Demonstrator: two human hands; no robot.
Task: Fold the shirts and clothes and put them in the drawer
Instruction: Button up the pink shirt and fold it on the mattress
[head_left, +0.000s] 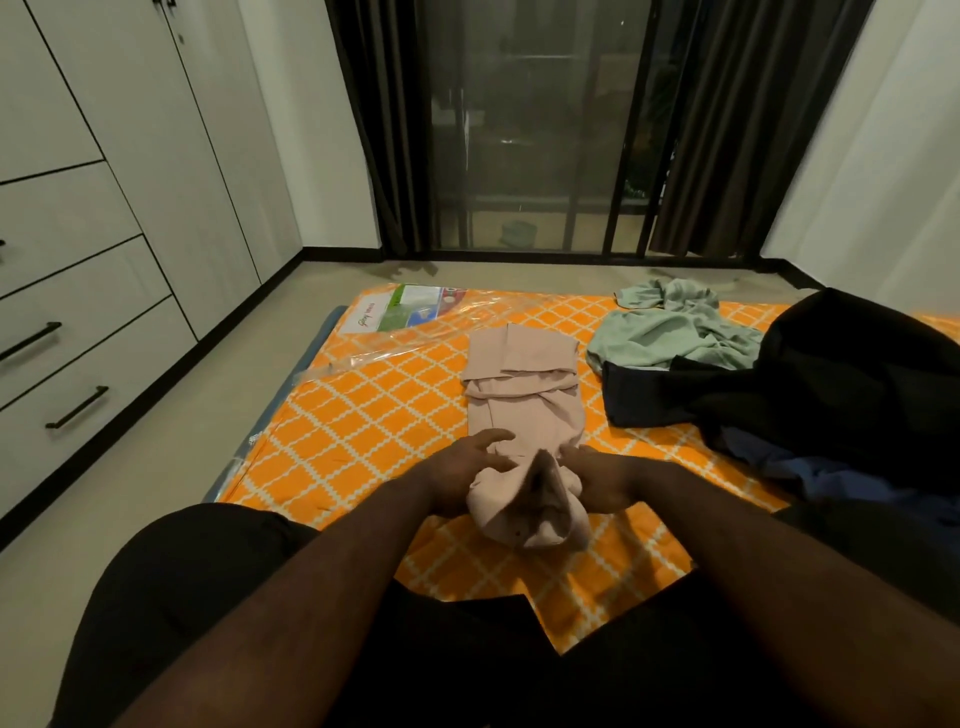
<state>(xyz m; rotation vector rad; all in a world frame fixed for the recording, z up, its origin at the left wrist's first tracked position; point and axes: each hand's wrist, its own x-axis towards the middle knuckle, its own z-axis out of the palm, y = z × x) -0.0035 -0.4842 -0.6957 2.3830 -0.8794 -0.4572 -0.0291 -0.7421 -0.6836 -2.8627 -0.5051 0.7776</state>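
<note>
**Pink shirt half rolled on the orange mattress**

At the centre of the frame, on an orange diamond-patterned mattress (363, 410): a pink shirt (524, 384), laid out lengthwise, far end folded flat, near end bunched into a roll. Left hand (467, 467) curled round the left side of that roll, fingers spread over the cloth. Right hand (602, 483) gripping the right side, thumb tucked into the fabric. Just right of the shirt, a crumpled green garment (675, 332) toward the upper right, touching a dark heap of clothes (831, 384) with a blue piece beneath. Upper middle, at the mattress's far edge, a clear plastic package (405, 309). Along the left of the frame, white drawers (78, 312) with black handles, all closed. Behind, dark curtains (384, 130) flanking a glass door (530, 130).
</note>
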